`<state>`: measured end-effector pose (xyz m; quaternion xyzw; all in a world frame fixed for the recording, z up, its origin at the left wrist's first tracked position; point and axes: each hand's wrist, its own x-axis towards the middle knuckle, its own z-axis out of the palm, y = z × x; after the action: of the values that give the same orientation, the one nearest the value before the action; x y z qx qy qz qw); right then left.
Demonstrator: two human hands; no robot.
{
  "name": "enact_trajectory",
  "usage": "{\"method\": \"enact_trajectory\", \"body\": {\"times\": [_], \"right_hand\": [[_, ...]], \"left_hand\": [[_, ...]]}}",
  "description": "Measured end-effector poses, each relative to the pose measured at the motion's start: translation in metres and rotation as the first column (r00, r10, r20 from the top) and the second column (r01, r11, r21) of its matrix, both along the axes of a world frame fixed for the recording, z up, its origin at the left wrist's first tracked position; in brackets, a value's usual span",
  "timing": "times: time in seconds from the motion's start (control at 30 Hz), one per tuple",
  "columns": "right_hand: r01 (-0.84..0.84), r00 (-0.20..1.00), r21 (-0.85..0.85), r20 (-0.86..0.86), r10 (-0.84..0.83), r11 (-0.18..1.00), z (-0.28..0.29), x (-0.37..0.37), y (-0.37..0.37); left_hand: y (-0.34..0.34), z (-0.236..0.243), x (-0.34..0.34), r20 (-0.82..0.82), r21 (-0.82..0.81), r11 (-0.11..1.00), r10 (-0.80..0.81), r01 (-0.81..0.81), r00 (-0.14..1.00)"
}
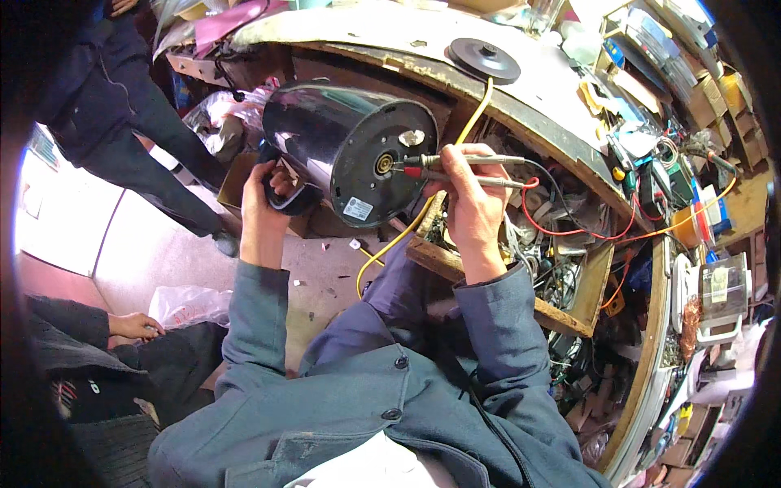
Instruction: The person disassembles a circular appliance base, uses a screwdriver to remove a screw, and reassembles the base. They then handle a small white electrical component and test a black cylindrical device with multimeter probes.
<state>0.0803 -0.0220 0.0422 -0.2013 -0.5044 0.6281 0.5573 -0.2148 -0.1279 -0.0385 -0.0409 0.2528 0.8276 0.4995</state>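
A black electric kettle (pixel 313 134) lies tilted on its side in the air, its round underside turned toward me. My left hand (pixel 264 195) is closed around the kettle's handle. In my right hand (pixel 472 199) are two test probes (pixel 498 159), one with a black lead and one with a red lead, pinched together like chopsticks. Their tips point at the brass ring connector (pixel 385 164) in the middle of the underside; whether both touch it I cannot tell. A white label (pixel 357 209) sits low on the underside.
On the bench (pixel 366 34) lies a round black kettle base (pixel 485 61) with a yellow cord (pixel 468 122) hanging down. An open wooden drawer (pixel 561 319) full of cables stands at my right. One person (pixel 134 98) stands at the far left; another's hand (pixel 137 326) rests nearer.
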Motion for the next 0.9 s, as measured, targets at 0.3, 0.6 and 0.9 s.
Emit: {"method": "enact_trajectory", "body": {"times": [0.3,0.6,0.9], "right_hand": [[-0.014,1.0,0.031,0.004,0.014,0.999,0.002,0.004,0.002],[-0.021,1.0,-0.058,-0.01,0.02,0.998,0.006,-0.008,-0.007],[-0.038,0.999,-0.113,-0.009,0.037,0.993,0.009,0.001,-0.007]], "left_hand": [[0.004,0.008,0.008,-0.094,-0.02,1.0,0.007,-0.009,0.996],[0.002,-0.025,-0.036,-0.216,0.034,0.999,0.029,-0.022,0.976],[0.019,-0.013,-0.018,-0.292,-0.12,0.985,0.081,-0.121,0.953]]}}
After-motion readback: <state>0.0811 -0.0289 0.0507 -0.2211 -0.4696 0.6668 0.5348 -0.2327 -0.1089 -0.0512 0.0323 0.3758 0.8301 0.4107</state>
